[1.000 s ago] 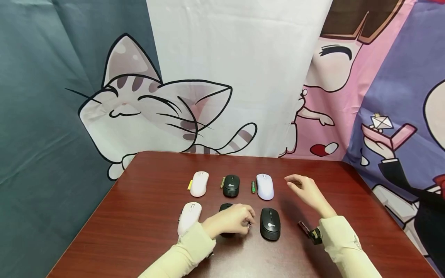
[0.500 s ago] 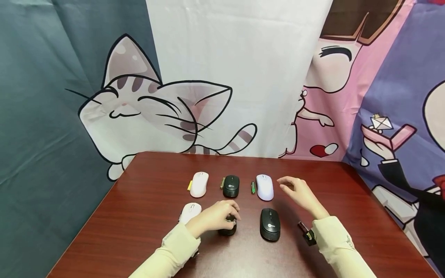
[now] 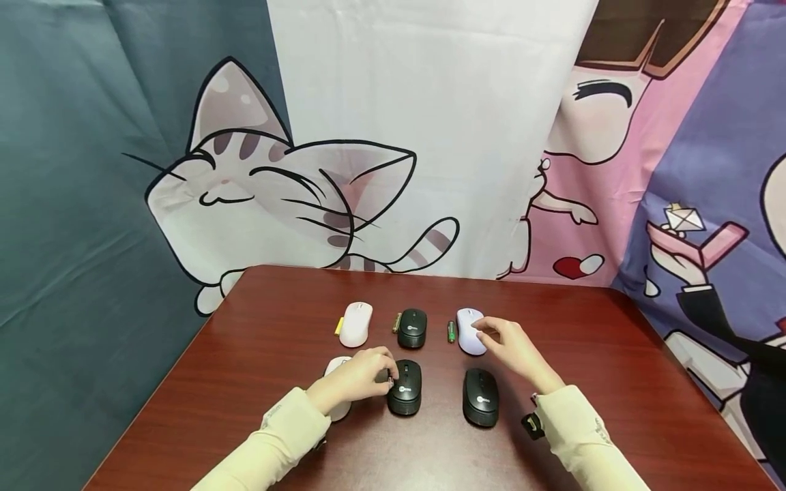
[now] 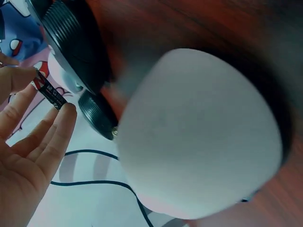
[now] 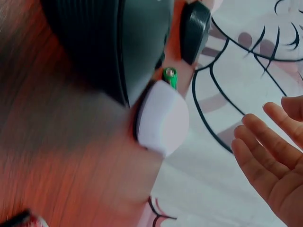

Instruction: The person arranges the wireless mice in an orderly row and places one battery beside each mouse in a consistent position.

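Note:
In the left wrist view my left hand [image 4: 33, 137] pinches a small black battery [image 4: 50, 91] between thumb and fingertips. The head view puts this left hand right at the left side of the front middle black mouse [image 3: 405, 389], overlapping the front left white mouse [image 3: 339, 410]. My right hand [image 3: 512, 348] hovers at the back right lavender mouse [image 3: 469, 329], its fingertips overlapping the right side of that mouse. Fingers loosely bent and apart, it holds nothing in the right wrist view. A green battery [image 3: 451, 332] lies left of the lavender mouse.
A white mouse [image 3: 356, 324] with a yellow battery [image 3: 339, 326] and a black mouse [image 3: 412, 329] with a gold-green battery [image 3: 396, 322] stand in the back row. Another black mouse [image 3: 481, 397] sits front right on the brown table [image 3: 245, 409]. A cartoon curtain [image 3: 430, 102] hangs behind.
My left hand has moved left with the battery, from the right side of the front middle black mouse across to its left side. My right hand has moved left to the lavender mouse.

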Available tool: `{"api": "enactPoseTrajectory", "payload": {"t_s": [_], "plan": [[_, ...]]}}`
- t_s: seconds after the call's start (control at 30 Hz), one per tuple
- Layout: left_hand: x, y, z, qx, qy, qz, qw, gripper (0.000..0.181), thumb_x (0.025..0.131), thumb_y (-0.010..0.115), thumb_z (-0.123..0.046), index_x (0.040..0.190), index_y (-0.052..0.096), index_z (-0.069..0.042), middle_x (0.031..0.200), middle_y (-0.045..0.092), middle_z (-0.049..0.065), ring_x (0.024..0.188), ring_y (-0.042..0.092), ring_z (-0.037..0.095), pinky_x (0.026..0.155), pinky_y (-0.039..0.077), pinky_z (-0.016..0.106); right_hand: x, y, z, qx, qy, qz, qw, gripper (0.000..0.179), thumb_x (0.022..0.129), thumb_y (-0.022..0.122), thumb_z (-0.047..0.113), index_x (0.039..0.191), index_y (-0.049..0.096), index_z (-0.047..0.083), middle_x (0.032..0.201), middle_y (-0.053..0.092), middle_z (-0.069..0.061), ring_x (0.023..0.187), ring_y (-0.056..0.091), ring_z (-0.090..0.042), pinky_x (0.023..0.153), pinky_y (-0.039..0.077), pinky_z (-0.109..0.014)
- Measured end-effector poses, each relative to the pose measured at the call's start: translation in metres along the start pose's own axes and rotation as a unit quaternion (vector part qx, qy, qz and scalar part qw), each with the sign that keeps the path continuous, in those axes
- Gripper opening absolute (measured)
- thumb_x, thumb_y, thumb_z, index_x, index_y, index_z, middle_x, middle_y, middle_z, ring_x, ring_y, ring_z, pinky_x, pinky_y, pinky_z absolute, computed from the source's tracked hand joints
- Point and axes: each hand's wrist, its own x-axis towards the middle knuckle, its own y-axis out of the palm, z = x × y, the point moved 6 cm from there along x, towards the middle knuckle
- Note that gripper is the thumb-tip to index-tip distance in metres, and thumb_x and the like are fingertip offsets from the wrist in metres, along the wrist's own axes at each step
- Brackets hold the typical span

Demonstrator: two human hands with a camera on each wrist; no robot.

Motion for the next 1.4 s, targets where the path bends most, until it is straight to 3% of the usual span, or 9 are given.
{"api": "enactPoseTrajectory", "payload": {"t_s": [0.2, 0.4, 0.57, 0.73, 1.1, 1.4], "plan": [[-0.001, -0.001, 0.006, -0.001, 0.001, 0.013, 0.9999, 0.014, 0.075, 0.067, -0.007, 0.088, 0.07, -0.006, 0.094, 0.063, 0.004, 0.076, 0.056, 0.014, 0.066, 0.043, 0.017, 0.005, 0.015, 0.012, -0.006, -0.006, 0.024, 0.9997, 0.018, 0.087, 0.059, 0.002, 0.103, 0.067, -0.002, 0.101, 0.069, -0.017, 0.088, 0.067, -0.028, 0.078, 0.053, -0.047], [0.0, -0.003, 0.012, 0.029, 0.01, 0.013, 0.9995, 0.014, 0.07, 0.068, -0.002, 0.083, 0.072, -0.004, 0.095, 0.065, 0.007, 0.08, 0.059, 0.015, 0.068, 0.045, 0.019, 0.013, 0.035, 0.036, -0.026, -0.049, 0.067, 0.9962, 0.017, 0.086, 0.06, 0.004, 0.102, 0.066, -0.001, 0.099, 0.068, -0.015, 0.088, 0.065, -0.024, 0.079, 0.053, -0.04], [0.001, 0.0, 0.016, 0.053, 0.013, 0.018, 0.9983, 0.011, 0.068, 0.069, 0.0, 0.078, 0.073, -0.003, 0.087, 0.067, 0.007, 0.082, 0.062, 0.016, 0.069, 0.049, 0.022, 0.014, 0.064, 0.061, -0.059, -0.102, 0.144, 0.9826, 0.024, 0.086, 0.062, 0.007, 0.107, 0.063, -0.005, 0.104, 0.067, -0.017, 0.098, 0.065, -0.03, 0.085, 0.051, -0.04], [0.002, 0.005, 0.017, 0.051, 0.01, 0.027, 0.9983, 0.011, 0.066, 0.069, 0.002, 0.074, 0.073, -0.004, 0.08, 0.066, 0.005, 0.073, 0.058, 0.012, 0.063, 0.044, 0.02, 0.011, 0.093, 0.078, -0.096, -0.103, 0.198, 0.9699, 0.03, 0.084, 0.066, 0.009, 0.111, 0.062, -0.003, 0.11, 0.064, -0.016, 0.101, 0.062, -0.029, 0.085, 0.05, -0.042], [0.01, 0.014, 0.023, 0.041, -0.055, 0.047, 0.9965, 0.014, 0.064, 0.072, 0.006, 0.071, 0.07, -0.005, 0.069, 0.065, 0.003, 0.064, 0.054, 0.013, 0.056, 0.041, 0.021, 0.011, 0.123, 0.097, -0.136, -0.078, 0.234, 0.9596, 0.05, 0.076, 0.077, 0.026, 0.115, 0.06, -0.001, 0.117, 0.06, -0.019, 0.099, 0.062, -0.032, 0.086, 0.049, -0.043], [0.014, 0.018, 0.019, 0.055, -0.085, 0.074, 0.9921, 0.014, 0.064, 0.077, 0.003, 0.074, 0.07, -0.003, 0.073, 0.067, 0.005, 0.065, 0.058, 0.014, 0.059, 0.046, 0.023, 0.008, 0.128, 0.094, -0.169, -0.086, 0.225, 0.9558, 0.046, 0.073, 0.079, 0.031, 0.105, 0.062, 0.002, 0.105, 0.063, -0.012, 0.087, 0.063, -0.024, 0.077, 0.051, -0.034]]}}
